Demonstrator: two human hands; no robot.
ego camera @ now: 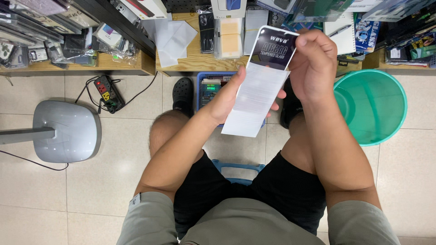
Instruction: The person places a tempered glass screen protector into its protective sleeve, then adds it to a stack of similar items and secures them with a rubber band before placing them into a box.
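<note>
Fingers of my right hand (313, 68) are pinching the dark packet (271, 47) at its top, while my left hand (231, 97) is gripping the white sleeve (255, 97) below.

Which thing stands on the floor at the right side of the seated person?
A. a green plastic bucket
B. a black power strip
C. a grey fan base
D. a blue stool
A: the green plastic bucket stands on the tiles next to the right hand, which holds the flat white package.
</note>
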